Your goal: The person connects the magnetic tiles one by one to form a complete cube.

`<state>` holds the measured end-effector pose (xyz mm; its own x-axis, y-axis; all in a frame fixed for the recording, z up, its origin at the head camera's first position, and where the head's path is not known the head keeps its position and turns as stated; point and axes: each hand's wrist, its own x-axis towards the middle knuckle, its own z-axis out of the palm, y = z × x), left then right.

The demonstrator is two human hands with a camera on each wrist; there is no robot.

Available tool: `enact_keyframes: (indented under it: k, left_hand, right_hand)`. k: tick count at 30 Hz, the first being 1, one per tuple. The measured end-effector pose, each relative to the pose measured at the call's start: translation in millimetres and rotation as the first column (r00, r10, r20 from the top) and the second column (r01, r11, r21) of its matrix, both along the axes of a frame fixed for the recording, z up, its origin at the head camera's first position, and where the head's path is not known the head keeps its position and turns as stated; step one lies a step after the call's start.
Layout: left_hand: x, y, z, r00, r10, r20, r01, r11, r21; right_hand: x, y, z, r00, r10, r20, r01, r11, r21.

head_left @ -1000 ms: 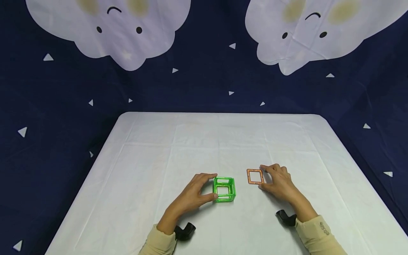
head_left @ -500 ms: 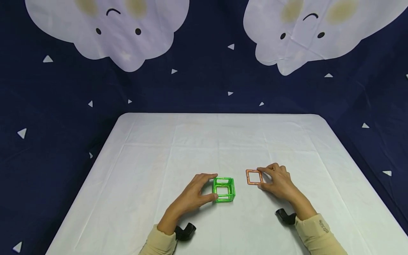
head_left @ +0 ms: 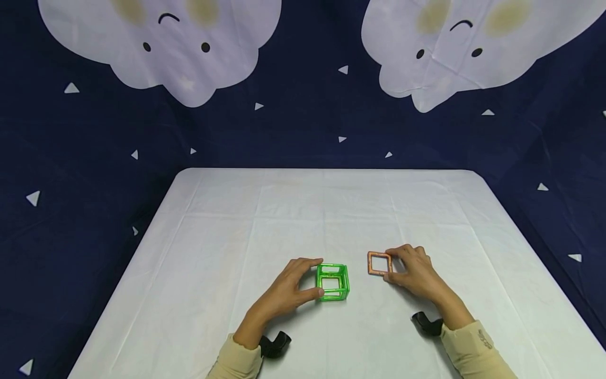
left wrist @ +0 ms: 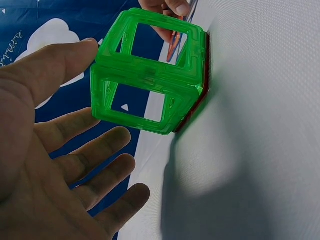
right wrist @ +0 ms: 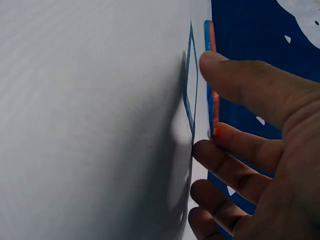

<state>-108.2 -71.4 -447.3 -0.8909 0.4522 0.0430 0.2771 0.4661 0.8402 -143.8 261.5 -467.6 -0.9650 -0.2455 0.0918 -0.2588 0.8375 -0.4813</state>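
A cube of green square magnetic tiles [head_left: 333, 298] rests on the white table. My left hand [head_left: 284, 289] pinches its left side between thumb and index finger. In the left wrist view the other fingers are spread below the cube, and a dark red tile [left wrist: 206, 65] lines its base. To the right, my right hand [head_left: 415, 271] pinches an orange square magnetic tile [head_left: 371, 263] by opposite corners. The right wrist view shows a blue layer [right wrist: 209, 107] flat against the orange one, held just off the table with a bluish shadow beneath.
White cloth covers the table [head_left: 284, 210], with slight creases. Black wrist-worn pieces [head_left: 275, 345] sit by both cuffs. A dark blue curtain [head_left: 303, 121] with white clouds and triangles hangs behind the table's far edge.
My right hand first shifts slightly left, then slightly right with the orange tile, which now looks a little raised. My left hand and the green cube stay in place.
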Motion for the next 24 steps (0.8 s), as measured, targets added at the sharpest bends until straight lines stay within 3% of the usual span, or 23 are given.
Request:
enact_keyframes:
  k: [6, 24]
  left_hand:
    - [0.6, 0.6, 0.1, 1.000, -0.001, 0.002, 0.001, 1.000, 0.004]
    - [1.5, -0.1, -1.3, 1.000, -0.001, -0.014, 0.001, 1.000, -0.008]
  right_hand:
    - [3.5, 0.8, 5.3, 1.000, -0.003, 0.015, 0.003, 0.999, -0.051]
    - [16.4, -16.0, 33.0, 0.997, 0.063, -0.052, -0.070, 0.984, -0.162]
